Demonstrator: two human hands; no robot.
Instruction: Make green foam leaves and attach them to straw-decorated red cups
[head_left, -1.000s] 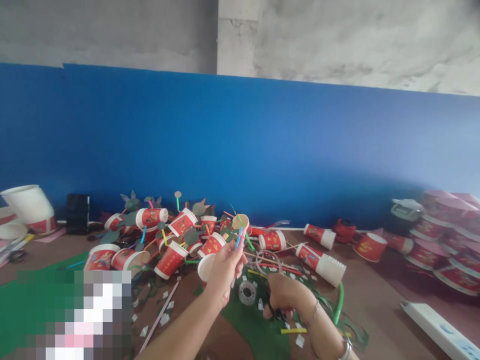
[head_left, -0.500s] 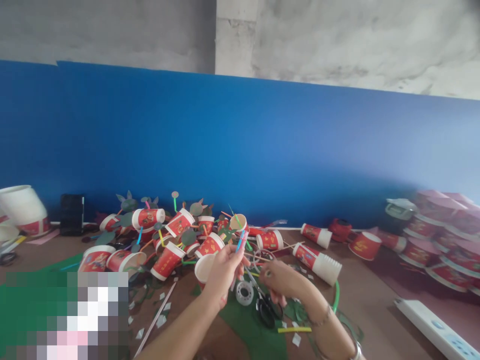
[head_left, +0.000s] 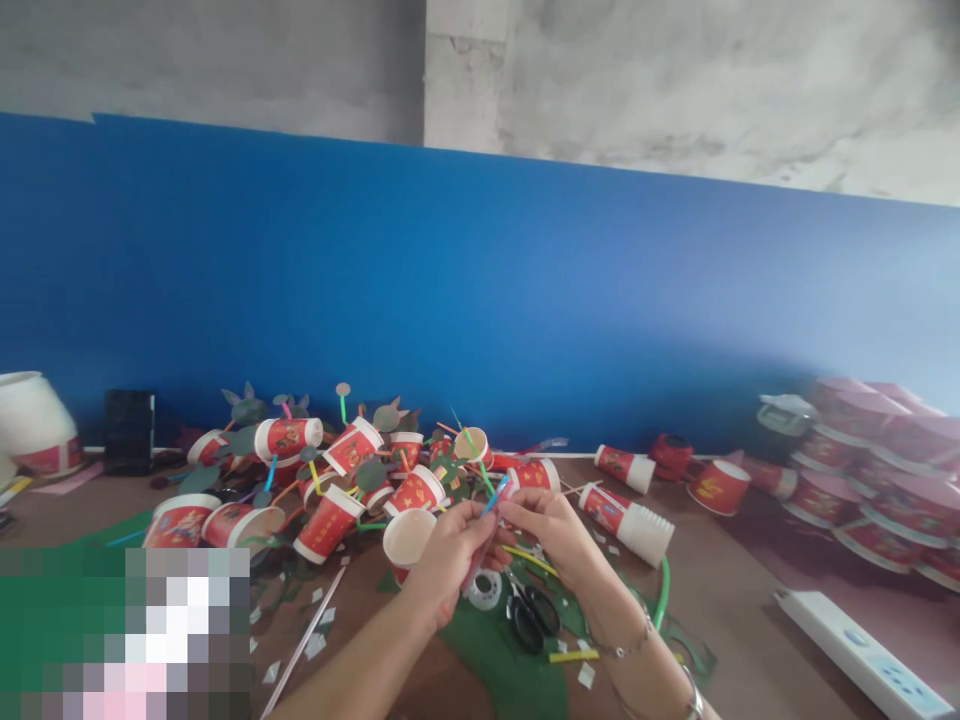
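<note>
My left hand is closed around a slim blue and pink bundle, which looks like drinking straws, held upright at a slant. The fingertips of my right hand pinch at the upper end of it, touching my left fingers. Below the hands lie black-handled scissors and a white tape roll, partly covered by my left hand. An open paper cup stands just left of my left hand. A yellow straw lies under my right hand.
Red paper cups with straws and paper discs pile up at left. A nested cup stack lies right, with a white power strip and a heap of red cups beyond. A blue panel stands behind.
My right hand has moved up and left from above the scissors to the straws in my left hand. The straws have come down slightly. The view has shifted a little.
</note>
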